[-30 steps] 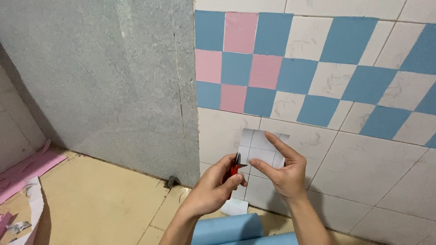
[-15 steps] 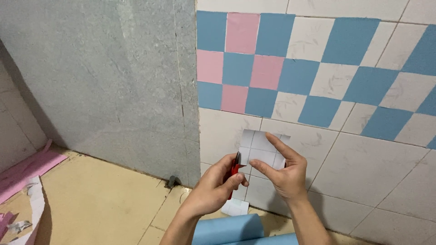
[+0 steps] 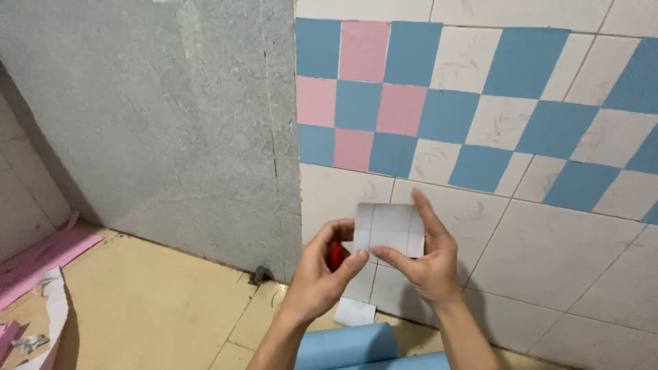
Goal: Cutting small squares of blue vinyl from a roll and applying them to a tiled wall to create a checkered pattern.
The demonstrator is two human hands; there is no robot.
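The small sheet (image 3: 388, 229) looks like thin matt paper, white with faint grid lines. The wall tiles (image 3: 548, 240) are smooth ceramic with a light gloss; the blue and pink squares (image 3: 404, 109) look flat and matt. At 9 o'clock, the grey wall (image 3: 157, 123) seems rough, dull cement. The floor (image 3: 151, 308) is matt beige tile.

Paper square (image 3: 388, 229) between hands, before wall (image 3: 548, 240)
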